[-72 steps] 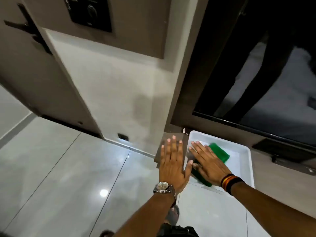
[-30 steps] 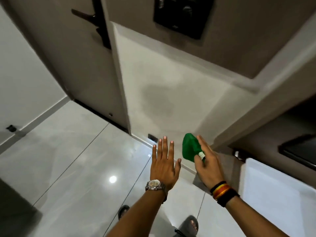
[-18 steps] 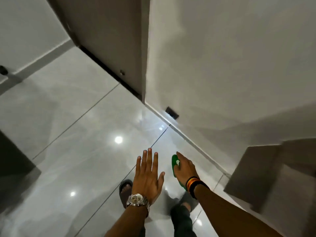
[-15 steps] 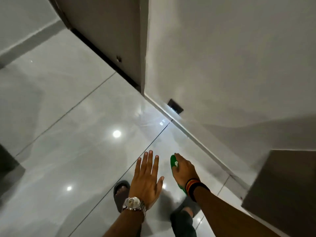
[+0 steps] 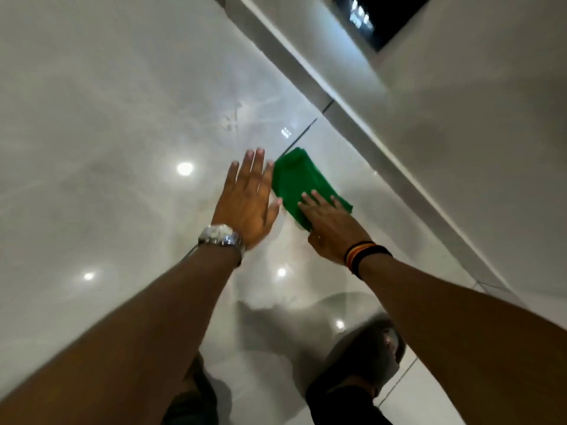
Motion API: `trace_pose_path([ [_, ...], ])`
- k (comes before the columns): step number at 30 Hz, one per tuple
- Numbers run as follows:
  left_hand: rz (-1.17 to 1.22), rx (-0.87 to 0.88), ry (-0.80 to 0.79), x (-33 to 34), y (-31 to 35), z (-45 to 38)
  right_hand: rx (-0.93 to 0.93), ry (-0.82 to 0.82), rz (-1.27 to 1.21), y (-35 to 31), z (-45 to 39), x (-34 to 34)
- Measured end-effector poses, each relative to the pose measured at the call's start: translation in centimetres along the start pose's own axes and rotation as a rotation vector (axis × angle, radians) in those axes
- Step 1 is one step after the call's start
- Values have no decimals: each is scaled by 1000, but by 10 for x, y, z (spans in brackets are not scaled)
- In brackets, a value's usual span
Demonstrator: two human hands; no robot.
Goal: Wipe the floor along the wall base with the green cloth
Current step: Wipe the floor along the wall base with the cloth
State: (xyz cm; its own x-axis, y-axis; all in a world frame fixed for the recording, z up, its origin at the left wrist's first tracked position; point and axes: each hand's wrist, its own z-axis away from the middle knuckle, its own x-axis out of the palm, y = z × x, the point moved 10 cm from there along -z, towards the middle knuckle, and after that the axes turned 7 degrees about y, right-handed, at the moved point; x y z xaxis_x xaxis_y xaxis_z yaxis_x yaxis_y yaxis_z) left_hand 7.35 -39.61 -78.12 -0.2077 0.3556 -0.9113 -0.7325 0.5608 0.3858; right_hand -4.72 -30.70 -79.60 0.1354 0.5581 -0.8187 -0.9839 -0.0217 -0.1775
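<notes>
Now down on floor: green cloth under flat, spread right hand; left hand open beside.

Your bright green folded cloth, soft and slightly rumpled, lies flat on the glossy pale grey tiled floor. It sits as a rough rectangle running diagonally, its far corner reaching a dark grout line between two tiles. It is near the grey skirting strip at the wall base, which runs diagonally alongside it, but a band of bare tile separates the two. Your floor reflects several round ceiling lights, and faint streaks show on the tile beyond the cloth.
</notes>
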Motion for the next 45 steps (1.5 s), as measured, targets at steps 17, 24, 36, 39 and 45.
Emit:
trace_pose_path([
  [17, -171, -164, 273, 31, -81, -99, 105, 428, -87, 81, 5, 57],
  [24, -167, -165, 263, 32, -84, -102, 511, 405, -151, 155, 27, 44],
  [36, -181, -173, 259, 33, -85, -102, 120, 619, -47, 73, -142, -46],
  [39, -177, -168, 258, 33, -84, -103, 44, 582, 9, 94, -98, -18],
  [45, -185, -166, 244, 35, -85, -103, 136, 367, -14, 167, 5, 36],
])
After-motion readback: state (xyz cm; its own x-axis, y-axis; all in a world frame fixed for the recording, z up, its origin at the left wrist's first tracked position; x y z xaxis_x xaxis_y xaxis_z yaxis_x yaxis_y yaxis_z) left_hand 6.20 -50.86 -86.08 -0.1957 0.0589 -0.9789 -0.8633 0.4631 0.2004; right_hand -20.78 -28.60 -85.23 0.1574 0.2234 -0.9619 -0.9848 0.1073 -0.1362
